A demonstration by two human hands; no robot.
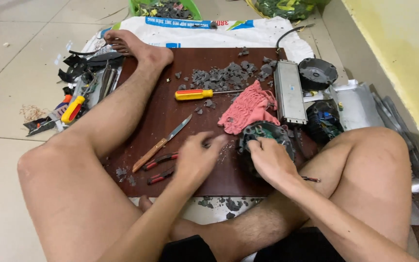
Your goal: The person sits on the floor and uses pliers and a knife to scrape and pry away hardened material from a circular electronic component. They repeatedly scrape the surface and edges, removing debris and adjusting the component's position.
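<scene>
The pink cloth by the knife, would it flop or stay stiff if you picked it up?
The pink cloth lies crumpled in soft folds on the board, so it would probably droop. It looks thin, likely light. A knitted surface shouldn't slip or roll.

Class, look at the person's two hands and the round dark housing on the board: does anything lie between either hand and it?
Nothing visible does. The right hand already rests on the round dark housing. The left hand is blurred just beside it, with only bare board between; the pink cloth lies behind the housing.
</scene>
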